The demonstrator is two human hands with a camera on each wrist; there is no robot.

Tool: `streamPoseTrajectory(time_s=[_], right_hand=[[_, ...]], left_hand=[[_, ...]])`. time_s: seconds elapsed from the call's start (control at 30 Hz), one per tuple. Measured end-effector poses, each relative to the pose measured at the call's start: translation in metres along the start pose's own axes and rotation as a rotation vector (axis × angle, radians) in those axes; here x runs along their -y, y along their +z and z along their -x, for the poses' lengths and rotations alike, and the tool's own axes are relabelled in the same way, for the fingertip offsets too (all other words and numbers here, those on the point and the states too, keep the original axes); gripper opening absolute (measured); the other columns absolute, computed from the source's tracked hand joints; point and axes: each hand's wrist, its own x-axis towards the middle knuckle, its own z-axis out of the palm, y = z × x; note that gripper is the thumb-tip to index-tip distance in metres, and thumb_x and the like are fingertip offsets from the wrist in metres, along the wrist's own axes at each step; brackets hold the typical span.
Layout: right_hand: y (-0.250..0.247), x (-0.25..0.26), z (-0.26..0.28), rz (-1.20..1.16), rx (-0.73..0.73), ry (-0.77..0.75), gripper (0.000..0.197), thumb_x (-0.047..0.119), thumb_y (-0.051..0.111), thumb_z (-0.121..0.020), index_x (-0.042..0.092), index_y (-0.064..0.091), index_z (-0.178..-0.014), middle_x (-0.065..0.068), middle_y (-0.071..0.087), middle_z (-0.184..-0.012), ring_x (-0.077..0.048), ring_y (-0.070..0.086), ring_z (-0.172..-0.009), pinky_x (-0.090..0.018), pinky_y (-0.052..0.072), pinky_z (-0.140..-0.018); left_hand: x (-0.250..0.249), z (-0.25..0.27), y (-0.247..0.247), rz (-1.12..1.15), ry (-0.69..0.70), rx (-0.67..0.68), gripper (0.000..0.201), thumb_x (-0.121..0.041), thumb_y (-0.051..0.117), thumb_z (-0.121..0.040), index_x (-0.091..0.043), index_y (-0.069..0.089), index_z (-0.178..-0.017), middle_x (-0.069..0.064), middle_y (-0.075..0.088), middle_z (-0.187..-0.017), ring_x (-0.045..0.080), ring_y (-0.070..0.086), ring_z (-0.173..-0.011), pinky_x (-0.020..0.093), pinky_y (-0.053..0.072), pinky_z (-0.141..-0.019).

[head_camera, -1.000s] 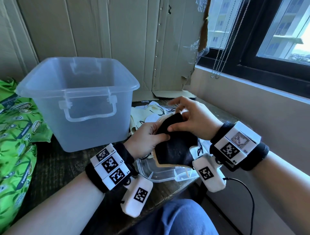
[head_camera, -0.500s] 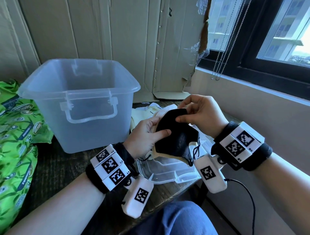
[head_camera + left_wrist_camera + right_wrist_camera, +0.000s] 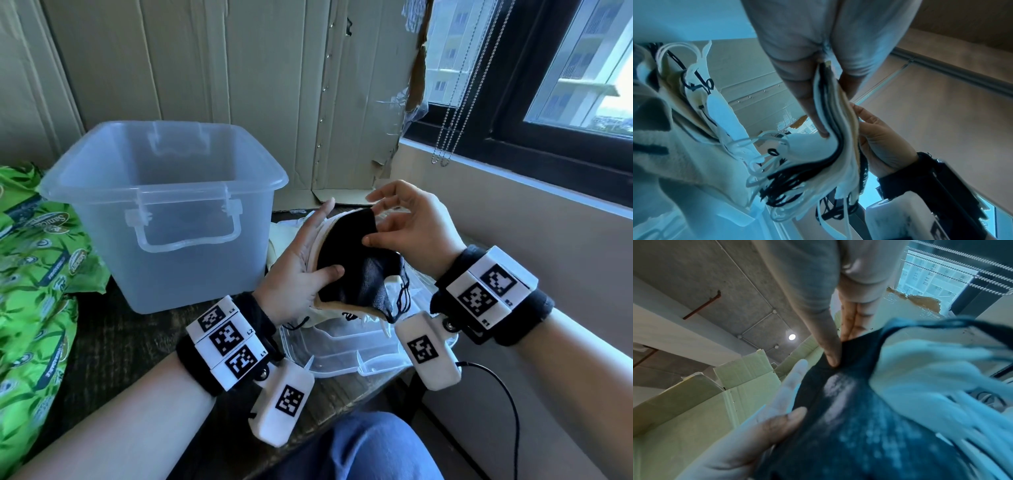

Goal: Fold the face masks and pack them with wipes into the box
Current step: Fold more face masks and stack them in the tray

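Note:
My left hand point(image 3: 298, 260) grips an upright stack of folded face masks point(image 3: 838, 146), thumb on the front and fingers straight behind it. A black mask point(image 3: 356, 267) lies on top, over beige and white ones, and ear loops hang from the stack's lower end. My right hand point(image 3: 380, 222) pinches the black mask's upper edge; the right wrist view shows its thumb point(image 3: 830, 353) on the fabric and fingers behind. The clear plastic box point(image 3: 161, 219) stands open to the left, with nothing in it that I can see. Green wipe packs point(image 3: 37, 274) lie at the far left.
The clear box lid point(image 3: 342, 349) lies on the dark table under my hands, near the front edge. More loose masks point(image 3: 291, 236) sit behind the stack. Cardboard panels point(image 3: 239, 85) line the back. A wall and window sill point(image 3: 513, 178) close off the right.
Both hands have lifted the mask stack higher. My right hand has slid from the middle of the black mask to its upper edge. My left fingers have straightened behind the stack.

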Motion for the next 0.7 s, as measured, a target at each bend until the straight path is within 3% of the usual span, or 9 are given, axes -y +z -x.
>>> streamPoseTrajectory(time_s=[0.07,0.2,0.3,0.4,0.5,0.6,0.7], right_hand=[[-0.001,-0.001,0.0,-0.075,0.018,-0.028,0.048,-0.016,0.073,-0.06,0.025,0.056,-0.08,0.001,0.057,-0.077,-0.018,0.051,-0.062,-0.035,0.047,-0.066],[0.002,-0.003,0.002,-0.075,0.075,-0.057,0.042,-0.016,0.068,-0.067,0.024,0.058,-0.077,-0.005,0.058,-0.075,-0.021,0.052,-0.068,-0.038,0.049,-0.072],[0.004,-0.002,0.004,-0.124,0.119,-0.01,0.042,-0.017,0.058,-0.076,0.025,0.053,-0.082,-0.002,0.054,-0.077,-0.015,0.052,-0.062,-0.024,0.048,-0.062],[0.007,-0.002,0.006,-0.181,0.16,0.026,0.043,-0.015,0.055,-0.081,0.026,0.049,-0.089,-0.003,0.052,-0.081,-0.012,0.054,-0.059,-0.023,0.049,-0.057],[0.009,-0.002,0.006,-0.231,0.167,0.033,0.046,-0.013,0.057,-0.081,0.03,0.046,-0.096,-0.004,0.05,-0.08,-0.011,0.055,-0.059,-0.026,0.051,-0.059],[0.011,-0.004,0.004,-0.226,0.134,0.02,0.051,-0.009,0.06,-0.081,0.035,0.043,-0.1,-0.009,0.046,-0.085,-0.025,0.052,-0.069,-0.042,0.05,-0.069],[0.013,-0.007,0.003,-0.156,0.098,-0.003,0.054,-0.004,0.065,-0.078,0.038,0.042,-0.102,-0.002,0.047,-0.086,-0.024,0.048,-0.066,-0.044,0.049,-0.07]], left_hand=[[0.0,-0.001,0.001,-0.011,0.012,-0.006,0.075,0.016,0.052,-0.084,-0.041,0.034,-0.128,-0.005,0.038,-0.145,0.015,0.034,-0.137,0.041,0.025,-0.116],[0.002,-0.002,0.001,0.071,-0.045,-0.015,0.054,0.017,0.048,-0.086,-0.026,0.05,-0.119,-0.002,0.058,-0.12,0.011,0.05,-0.118,0.036,0.031,-0.112],[0.001,-0.002,0.002,0.086,-0.062,0.013,0.047,0.015,0.047,-0.087,-0.023,0.054,-0.114,0.002,0.06,-0.116,0.012,0.053,-0.113,0.032,0.038,-0.108],[-0.002,-0.001,0.003,0.152,-0.072,0.019,0.043,0.011,0.047,-0.089,-0.018,0.052,-0.12,-0.001,0.064,-0.109,0.006,0.06,-0.101,0.02,0.048,-0.093],[0.0,-0.001,0.001,0.194,-0.075,0.005,0.037,0.004,0.05,-0.089,-0.019,0.056,-0.118,-0.006,0.07,-0.098,0.007,0.065,-0.092,0.019,0.052,-0.079],[-0.001,-0.002,0.001,0.175,-0.063,-0.008,0.041,0.01,0.048,-0.088,-0.015,0.053,-0.12,-0.004,0.067,-0.101,0.004,0.063,-0.093,0.018,0.051,-0.085],[-0.003,-0.001,0.002,0.135,-0.039,-0.008,0.046,0.015,0.048,-0.086,-0.014,0.05,-0.122,-0.001,0.062,-0.11,0.003,0.06,-0.1,0.018,0.046,-0.096]])
